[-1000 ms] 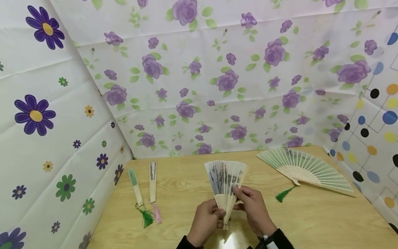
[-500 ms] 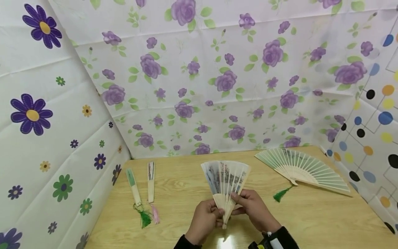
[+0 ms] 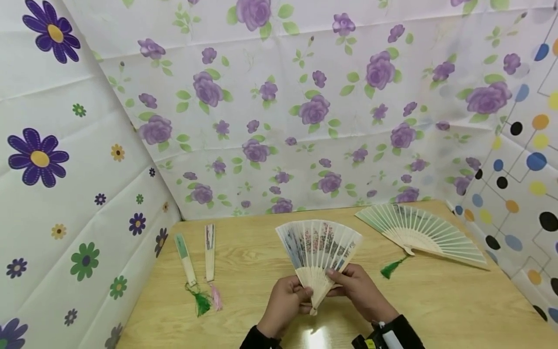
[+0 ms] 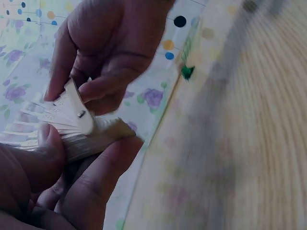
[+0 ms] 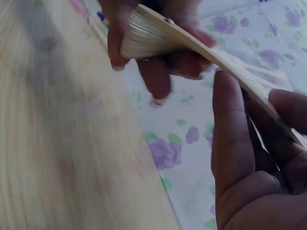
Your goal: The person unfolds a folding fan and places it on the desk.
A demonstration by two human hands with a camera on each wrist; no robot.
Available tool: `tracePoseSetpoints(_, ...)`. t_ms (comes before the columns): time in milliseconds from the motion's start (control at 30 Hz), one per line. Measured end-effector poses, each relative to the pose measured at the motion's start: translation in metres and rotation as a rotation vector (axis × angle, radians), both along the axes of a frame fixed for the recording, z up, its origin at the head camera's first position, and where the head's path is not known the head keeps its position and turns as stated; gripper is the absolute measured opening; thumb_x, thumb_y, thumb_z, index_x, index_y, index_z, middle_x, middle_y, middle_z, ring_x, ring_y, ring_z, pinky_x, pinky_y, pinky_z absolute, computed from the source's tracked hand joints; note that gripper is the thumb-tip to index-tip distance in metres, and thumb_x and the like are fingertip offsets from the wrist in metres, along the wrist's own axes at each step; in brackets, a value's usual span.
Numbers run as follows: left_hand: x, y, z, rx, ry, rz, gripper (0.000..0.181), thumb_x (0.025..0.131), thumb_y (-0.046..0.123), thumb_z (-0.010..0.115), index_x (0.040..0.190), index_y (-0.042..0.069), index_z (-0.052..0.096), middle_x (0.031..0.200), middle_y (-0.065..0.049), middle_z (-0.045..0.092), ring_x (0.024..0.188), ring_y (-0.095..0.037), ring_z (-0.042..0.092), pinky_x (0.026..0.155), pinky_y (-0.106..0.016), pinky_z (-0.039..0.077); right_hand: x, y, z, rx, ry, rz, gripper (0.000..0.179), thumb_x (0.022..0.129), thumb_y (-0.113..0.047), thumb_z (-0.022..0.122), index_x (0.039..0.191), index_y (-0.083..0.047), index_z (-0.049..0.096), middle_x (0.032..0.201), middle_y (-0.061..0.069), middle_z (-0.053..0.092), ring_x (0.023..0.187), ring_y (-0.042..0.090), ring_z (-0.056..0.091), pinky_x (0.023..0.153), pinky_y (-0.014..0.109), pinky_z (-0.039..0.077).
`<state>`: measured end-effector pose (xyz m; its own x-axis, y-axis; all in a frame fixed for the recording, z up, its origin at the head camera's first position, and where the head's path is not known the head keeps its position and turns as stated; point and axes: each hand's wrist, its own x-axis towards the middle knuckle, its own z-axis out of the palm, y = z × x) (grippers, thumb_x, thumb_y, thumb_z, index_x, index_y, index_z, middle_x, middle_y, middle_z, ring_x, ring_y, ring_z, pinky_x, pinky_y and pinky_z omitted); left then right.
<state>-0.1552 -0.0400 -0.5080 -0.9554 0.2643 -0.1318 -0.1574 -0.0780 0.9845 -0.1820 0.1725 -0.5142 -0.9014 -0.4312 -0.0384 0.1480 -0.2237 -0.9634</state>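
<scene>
A partly spread folding fan (image 3: 320, 247) with pale ribs and a printed picture of pink and dark trees is held upright over the table. My left hand (image 3: 285, 303) pinches its ribs near the pivot, thumb in front. Higher on the right side, my right hand (image 3: 359, 291) grips the outer ribs between thumb and fingers. The left wrist view shows the metal pivot and bunched rib ends of the fan (image 4: 79, 115) between both hands. In the right wrist view, the outer guard of the fan (image 5: 216, 57) runs from the left hand (image 5: 158, 48) to the right hand (image 5: 259, 158).
An open green fan (image 3: 427, 235) with a green tassel (image 3: 392, 267) lies at the right of the wooden table (image 3: 253, 252). At the left lie two folded fans, a green one (image 3: 186, 259) and a white one (image 3: 210, 252), with tassels. Patterned cloth walls surround the table.
The held fan has spread wider, its right edge moving rightward with my right hand. More of its printed picture shows. My left hand keeps its hold near the pivot.
</scene>
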Motion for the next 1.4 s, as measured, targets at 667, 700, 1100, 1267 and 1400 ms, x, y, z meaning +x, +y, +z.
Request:
tracePoseSetpoints(667, -0.007, -0.004, -0.002, -0.047, -0.014, 0.111, 0.014, 0.090, 0.004, 0.066, 0.100, -0.005, 0.071, 0.078, -0.016, 0.074, 0.070, -0.026, 0.069, 0.059, -0.033, 0.064, 0.010, -0.004, -0.001, -0.051, -0.035, -0.139, 0.044, 0.099, -0.027, 0.060, 0.126, 0.009, 0.060, 0.112, 0.014, 0.072, 0.103, 0.037, 0.064, 0.089, 0.042, 0.058)
tracePoseSetpoints(700, -0.006, -0.004, -0.002, -0.055, -0.011, 0.102, 0.014, 0.090, 0.005, 0.066, 0.100, -0.004, 0.071, 0.079, -0.016, 0.074, 0.070, -0.026, 0.069, 0.060, -0.035, 0.064, 0.009, -0.003, -0.001, -0.047, -0.028, -0.126, 0.044, 0.099, -0.025, 0.060, 0.128, 0.008, 0.059, 0.113, 0.015, 0.072, 0.103, 0.038, 0.064, 0.089, 0.043, 0.058)
tracePoseSetpoints(1100, -0.010, -0.003, 0.000, 0.032, -0.016, 0.147, 0.019, 0.092, 0.007, 0.066, 0.107, -0.004, 0.070, 0.088, -0.016, 0.074, 0.081, -0.027, 0.070, 0.070, -0.035, 0.064, 0.008, -0.002, -0.002, -0.109, -0.051, -0.177, 0.046, 0.100, -0.030, 0.057, 0.118, 0.013, 0.063, 0.109, 0.018, 0.072, 0.103, 0.039, 0.064, 0.090, 0.044, 0.058)
tracePoseSetpoints(1267, -0.014, -0.003, -0.002, 0.074, -0.047, 0.218, 0.017, 0.093, 0.009, 0.066, 0.101, -0.006, 0.069, 0.076, -0.009, 0.070, 0.074, -0.024, 0.069, 0.064, -0.030, 0.063, 0.011, -0.009, -0.002, -0.159, -0.075, -0.251, 0.051, 0.099, -0.033, 0.057, 0.115, 0.016, 0.062, 0.104, 0.018, 0.074, 0.101, 0.038, 0.065, 0.093, 0.044, 0.057)
tracePoseSetpoints(1400, -0.014, -0.001, -0.005, 0.073, -0.043, 0.244, 0.016, 0.091, 0.007, 0.068, 0.097, -0.007, 0.069, 0.072, -0.007, 0.069, 0.070, -0.023, 0.069, 0.061, -0.028, 0.063, 0.010, -0.010, 0.001, -0.118, -0.035, -0.244, 0.050, 0.099, -0.033, 0.058, 0.113, 0.015, 0.063, 0.104, 0.015, 0.074, 0.099, 0.036, 0.066, 0.090, 0.044, 0.058)
